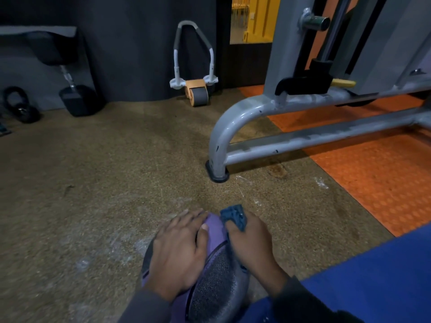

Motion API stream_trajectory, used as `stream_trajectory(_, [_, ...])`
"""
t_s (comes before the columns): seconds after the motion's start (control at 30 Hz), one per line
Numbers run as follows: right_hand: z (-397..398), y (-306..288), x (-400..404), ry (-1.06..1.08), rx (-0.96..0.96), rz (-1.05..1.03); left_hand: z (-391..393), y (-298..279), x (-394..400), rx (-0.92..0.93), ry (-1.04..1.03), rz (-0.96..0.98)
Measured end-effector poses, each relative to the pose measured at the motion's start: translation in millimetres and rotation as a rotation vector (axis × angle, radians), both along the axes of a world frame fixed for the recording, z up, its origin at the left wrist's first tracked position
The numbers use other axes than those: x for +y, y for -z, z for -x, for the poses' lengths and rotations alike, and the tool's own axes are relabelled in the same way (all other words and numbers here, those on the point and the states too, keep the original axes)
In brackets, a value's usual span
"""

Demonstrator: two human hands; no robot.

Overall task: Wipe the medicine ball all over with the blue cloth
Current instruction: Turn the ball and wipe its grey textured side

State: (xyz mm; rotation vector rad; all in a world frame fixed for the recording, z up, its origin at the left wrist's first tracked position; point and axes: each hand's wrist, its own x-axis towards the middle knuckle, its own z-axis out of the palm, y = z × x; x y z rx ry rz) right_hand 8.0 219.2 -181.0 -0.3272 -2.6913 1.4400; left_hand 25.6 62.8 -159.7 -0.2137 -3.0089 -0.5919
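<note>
A purple and grey medicine ball [215,278] rests low in the head view, close to my body. My left hand [179,250] lies flat on its left upper side, fingers spread, thumb across the purple panel. The blue cloth [235,216] is bunched in my right hand [250,243], which presses it against the ball's right upper side. Part of the cloth sticks out above my fingers. The underside of the ball is hidden.
A grey machine frame's leg [218,157] stands on the brown speckled floor just ahead. An orange mat [373,173] lies to the right, a blue mat [373,276] under my right arm. An ab roller [197,92], a dumbbell [77,99] and a kettlebell [21,106] sit by the far wall.
</note>
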Motion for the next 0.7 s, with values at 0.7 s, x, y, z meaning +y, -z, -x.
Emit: stream_trajectory(0.7, [2.1, -14.4, -3.9, -0.055, 0.048, -0.013, 0.9, 0.0, 7.5, -0.012, -0.155, -0.004])
